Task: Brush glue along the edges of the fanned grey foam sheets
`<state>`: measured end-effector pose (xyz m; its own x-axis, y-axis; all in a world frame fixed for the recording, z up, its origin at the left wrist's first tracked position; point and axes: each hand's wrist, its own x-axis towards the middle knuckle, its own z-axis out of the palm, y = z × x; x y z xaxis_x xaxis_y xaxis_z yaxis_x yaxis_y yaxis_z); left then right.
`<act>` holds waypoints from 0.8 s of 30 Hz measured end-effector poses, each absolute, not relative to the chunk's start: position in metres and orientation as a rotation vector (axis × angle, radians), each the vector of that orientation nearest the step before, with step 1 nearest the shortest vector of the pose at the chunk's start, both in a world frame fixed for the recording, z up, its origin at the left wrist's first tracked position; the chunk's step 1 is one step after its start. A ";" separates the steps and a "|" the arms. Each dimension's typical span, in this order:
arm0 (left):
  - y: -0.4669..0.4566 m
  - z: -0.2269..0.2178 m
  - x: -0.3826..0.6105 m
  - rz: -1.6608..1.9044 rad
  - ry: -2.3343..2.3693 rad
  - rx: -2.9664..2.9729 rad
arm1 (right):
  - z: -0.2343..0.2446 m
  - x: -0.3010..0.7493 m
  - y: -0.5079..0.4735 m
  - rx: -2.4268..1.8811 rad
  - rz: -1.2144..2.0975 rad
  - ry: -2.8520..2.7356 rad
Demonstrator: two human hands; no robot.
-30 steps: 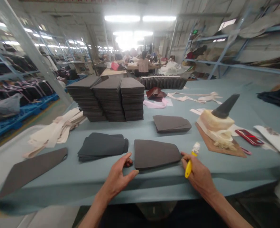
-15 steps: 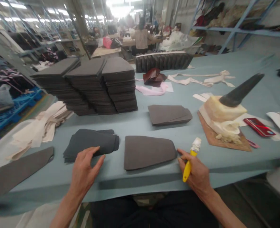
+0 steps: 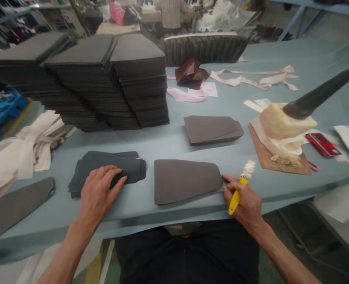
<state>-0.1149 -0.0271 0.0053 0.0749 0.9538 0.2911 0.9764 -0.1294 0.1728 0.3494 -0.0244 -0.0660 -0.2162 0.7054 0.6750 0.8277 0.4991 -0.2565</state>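
Note:
My left hand (image 3: 100, 187) rests on a small fanned pile of dark grey panels (image 3: 129, 167), its thumb a little apart from the fingers and no panel lifted. My right hand (image 3: 245, 201) is closed around the yellow handle of a paintbrush (image 3: 236, 197); white stuff coats its upright bristles. My right index fingertip is at the narrow end of a tapered brown-grey panel (image 3: 186, 181), which lies flat between my hands with another edge showing beneath it. Behind it lies a short stack of similar panels (image 3: 209, 130).
Tall stacks of dark panels (image 3: 139, 83) stand back left, with cream cloth strips (image 3: 41, 146) beside them. A single panel (image 3: 20, 207) lies at left. On the right are a yellowish block with a black handle (image 3: 292, 122), on a brown board (image 3: 261, 157), and a red phone-like object (image 3: 322, 144).
My left hand has come down onto the dark pile, thumb and fingers closer together. The right hand keeps the brush near the panel's end. The view has tilted downward.

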 end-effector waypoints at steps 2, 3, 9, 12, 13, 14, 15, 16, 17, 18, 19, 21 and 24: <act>-0.027 0.005 -0.115 -0.518 -2.026 -2.263 | -0.064 0.352 -0.025 -1.267 -0.190 -2.003; -0.026 0.005 -0.114 -0.521 -2.026 -2.269 | -0.064 0.354 -0.025 -1.276 -0.178 -2.013; -0.023 0.000 -0.118 -0.578 -2.040 -2.293 | -0.050 0.364 -0.023 -1.366 -0.104 -1.985; -0.020 0.001 -0.123 -0.588 -2.026 -2.377 | -0.029 0.356 -0.023 -1.400 -0.150 -1.983; -0.019 0.002 -0.125 -0.587 -2.021 -2.412 | -0.022 0.351 -0.022 -1.393 -0.173 -1.988; -0.018 0.003 -0.126 -0.584 -2.018 -2.443 | -0.014 0.345 -0.022 -1.385 -0.182 -2.000; -0.017 0.005 -0.128 -0.580 -2.020 -2.471 | -0.006 0.339 -0.021 -1.354 -0.198 -2.017; -0.016 0.007 -0.129 -0.578 -2.023 -2.495 | 0.001 0.331 -0.021 -1.330 -0.202 -2.039; -0.014 0.010 -0.130 -0.575 -2.029 -2.520 | 0.007 0.323 -0.020 -1.299 -0.205 -2.053; -0.013 0.012 -0.131 -0.576 -2.035 -2.546 | 0.013 0.315 -0.020 -1.265 -0.199 -2.067; -0.012 0.014 -0.131 -0.583 -2.043 -2.571 | 0.019 0.307 -0.020 -1.235 -0.188 -2.073; -0.011 0.017 -0.130 -0.617 -2.067 -2.605 | 0.028 0.289 -0.020 -1.185 -0.143 -2.077; -0.010 0.019 -0.127 -0.727 -2.137 -2.598 | 0.039 0.264 -0.023 -1.084 -0.016 -2.072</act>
<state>-0.1274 -0.0100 0.0189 0.1589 0.9790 0.1281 0.8542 -0.2014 0.4795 0.2638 -0.0233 0.0388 -0.3300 0.6909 0.6432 0.7010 0.6357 -0.3232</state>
